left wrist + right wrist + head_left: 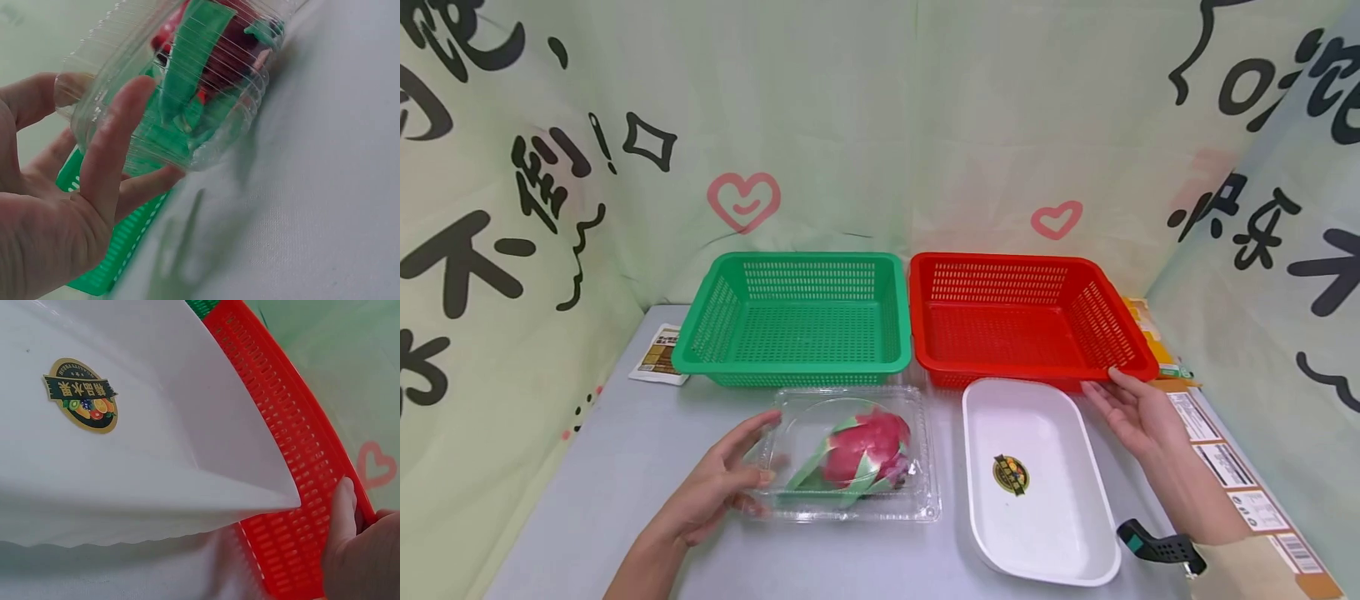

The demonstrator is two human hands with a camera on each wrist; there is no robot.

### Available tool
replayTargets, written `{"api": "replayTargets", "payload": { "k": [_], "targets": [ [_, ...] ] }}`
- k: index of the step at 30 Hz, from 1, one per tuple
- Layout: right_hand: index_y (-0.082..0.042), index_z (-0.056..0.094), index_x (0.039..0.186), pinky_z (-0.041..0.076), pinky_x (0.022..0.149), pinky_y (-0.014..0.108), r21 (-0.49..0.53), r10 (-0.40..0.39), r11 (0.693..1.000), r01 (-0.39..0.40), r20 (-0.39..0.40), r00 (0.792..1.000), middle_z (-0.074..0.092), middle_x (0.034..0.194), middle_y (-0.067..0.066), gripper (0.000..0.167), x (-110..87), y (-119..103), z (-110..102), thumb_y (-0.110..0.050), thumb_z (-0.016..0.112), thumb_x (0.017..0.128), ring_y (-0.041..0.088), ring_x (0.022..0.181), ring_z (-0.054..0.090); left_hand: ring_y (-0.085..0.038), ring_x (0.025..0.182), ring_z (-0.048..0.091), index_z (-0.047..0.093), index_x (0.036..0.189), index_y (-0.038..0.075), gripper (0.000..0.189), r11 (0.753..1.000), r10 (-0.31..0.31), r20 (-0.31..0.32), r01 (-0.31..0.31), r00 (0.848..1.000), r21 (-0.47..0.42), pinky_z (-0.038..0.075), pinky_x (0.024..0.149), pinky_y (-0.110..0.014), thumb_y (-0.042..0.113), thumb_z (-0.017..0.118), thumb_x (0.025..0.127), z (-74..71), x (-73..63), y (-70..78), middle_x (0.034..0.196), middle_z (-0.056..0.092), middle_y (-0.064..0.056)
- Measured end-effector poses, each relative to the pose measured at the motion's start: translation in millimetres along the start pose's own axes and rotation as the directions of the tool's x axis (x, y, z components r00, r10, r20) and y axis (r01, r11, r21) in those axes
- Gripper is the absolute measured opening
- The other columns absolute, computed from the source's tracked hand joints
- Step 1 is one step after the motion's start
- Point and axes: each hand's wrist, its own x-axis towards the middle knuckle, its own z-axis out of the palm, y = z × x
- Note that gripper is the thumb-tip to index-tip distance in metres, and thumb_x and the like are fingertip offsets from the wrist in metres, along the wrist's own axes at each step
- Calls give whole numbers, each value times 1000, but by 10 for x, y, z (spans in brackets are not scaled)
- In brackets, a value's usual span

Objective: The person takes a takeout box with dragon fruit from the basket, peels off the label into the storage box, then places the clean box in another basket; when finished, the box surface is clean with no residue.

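Observation:
In the head view, my left hand [722,479] grips the left end of a clear plastic clamshell box [925,500]. The thumb lies along one side in the left wrist view, with fingers on the other sides. Inside the box lies a pink dragon fruit [865,450] with green leafy scales. Whether the box rests fully on the table cannot be told. At the right, my right hand [1142,417] holds the near right corner of a red basket [1037,372], thumb on its rim; the other fingers are mostly hidden in the right wrist view.
A green basket [790,367] stands left of the red one. A white tray [1045,500] with a round fruit sticker [1011,475] lies between the box and my right arm. A small packet [658,358] is at the left, a labelled cardboard box [1243,483] at the right.

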Motion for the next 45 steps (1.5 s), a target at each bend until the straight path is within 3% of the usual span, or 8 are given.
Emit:
{"api": "replayTargets", "payload": {
  "k": [8, 13, 18, 23, 28, 38, 45],
  "targets": [
    [-45, 39, 138, 50, 106, 34, -14, 6, 1000, -6, -2, 1000, 71, 114, 2, 62, -11, -14, 14, -11, 66, 94, 17, 126, 61, -30, 133, 54, 25, 157, 20, 80, 997, 15, 37, -12, 999, -78, 61, 60, -30, -3, 61, 89, 19, -5, 39, 167, 6, -10],
    [-45, 37, 139, 49, 106, 35, -24, 10, 1000, -10, 10, 1000, 70, 114, 3, 62, -4, -9, -1, -11, 65, 95, 17, 126, 60, -24, 130, 58, 24, 157, 20, 76, 989, 48, 75, -37, 996, -145, 61, 63, -29, -4, 56, 93, 57, -3, 49, 165, 17, -5],
    [-44, 36, 139, 49, 107, 35, -25, 11, 1000, -11, 14, 1000, 69, 114, 3, 62, -9, -7, -12, -11, 65, 95, 18, 125, 61, -21, 130, 59, 22, 158, 19, 73, 976, 112, 129, -85, 985, -202, 62, 65, -30, -5, 52, 95, 135, -13, 112, 161, 28, 4],
    [-44, 37, 139, 50, 106, 35, -29, 2, 1000, -1, 12, 1000, 70, 115, 2, 62, -26, -15, -17, -11, 66, 95, 17, 125, 61, -22, 132, 57, 21, 158, 18, 74, 964, 164, 173, -121, 971, -235, 62, 65, -32, -7, 51, 95, 265, 6, 205, 162, 27, 4],
    [-43, 38, 140, 49, 106, 34, -56, -5, 998, 5, 7, 1000, 69, 115, 1, 62, -28, -7, -7, -12, 66, 95, 16, 124, 61, -25, 133, 56, 22, 158, 20, 74, 943, 189, 207, -118, 960, -312, 62, 66, -33, -9, 47, 95, 404, 56, 244, 163, 29, 3],
    [-41, 37, 139, 49, 106, 33, -77, 4, 997, -4, 11, 1000, 69, 114, 0, 60, -37, -11, -5, -13, 66, 95, 15, 124, 60, -30, 137, 51, 23, 158, 23, 73, 916, 187, 200, -97, 962, -389, 62, 67, -30, -8, 46, 96, 651, 297, 399, 168, 15, -7],
    [-44, 30, 142, 49, 107, 33, -75, 6, 997, -5, 12, 1000, 68, 115, 0, 68, -40, -3, 3, -13, 67, 95, 15, 124, 60, -38, 141, 45, 25, 157, 27, 74, 928, 165, 144, -105, 976, -358, 62, 66, -32, -6, 48, 95, 832, 571, 599, 167, 18, -5]
  ]
}}
